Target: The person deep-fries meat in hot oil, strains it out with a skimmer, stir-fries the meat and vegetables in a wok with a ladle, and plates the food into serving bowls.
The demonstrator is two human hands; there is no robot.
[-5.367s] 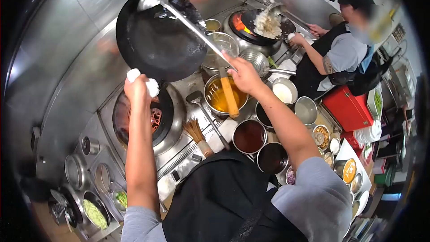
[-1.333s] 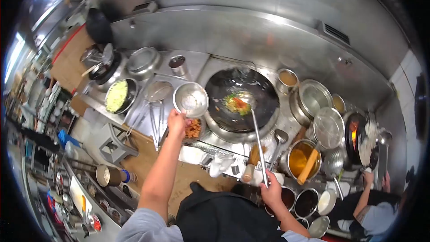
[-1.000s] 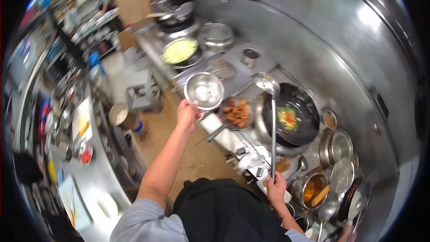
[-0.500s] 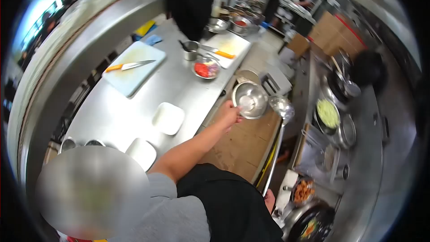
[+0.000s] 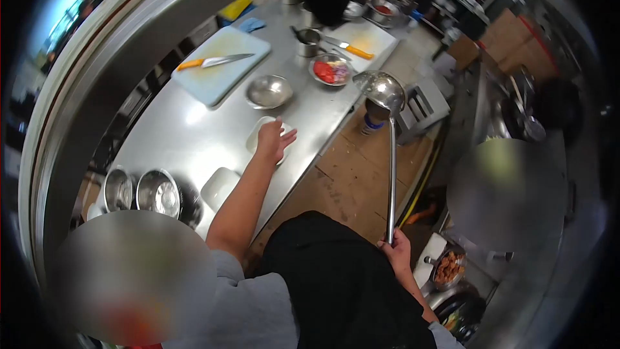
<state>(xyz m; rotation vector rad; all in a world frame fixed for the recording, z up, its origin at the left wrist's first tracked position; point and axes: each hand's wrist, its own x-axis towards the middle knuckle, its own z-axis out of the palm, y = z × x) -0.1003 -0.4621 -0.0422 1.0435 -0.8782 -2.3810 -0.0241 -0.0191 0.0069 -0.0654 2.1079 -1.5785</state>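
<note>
My left hand (image 5: 274, 141) reaches over the steel table with fingers spread and nothing in it. Beneath it is a white square dish (image 5: 254, 137), partly covered by the hand; whether they touch I cannot tell. A second white dish (image 5: 219, 187) lies beside my forearm. Just beyond the hand, a shallow metal bowl (image 5: 268, 92) rests on the table. My right hand (image 5: 397, 251) is wrapped round the handle end of a long metal ladle (image 5: 392, 174). The ladle's bowl points away from me, above the floor near the table's edge.
A cutting board (image 5: 223, 64) bears an orange-handled knife (image 5: 216, 61). Farther along stand a bowl of red and purple pieces (image 5: 330, 70) and a white board (image 5: 381, 39). Metal pots (image 5: 158, 192) stand at the left. A pan of browned pieces (image 5: 449, 267) sits at the right.
The metal bowl has gone from my left hand to the table, and that hand has opened and moved left over a dish. The ladle's head has swung up and left.
</note>
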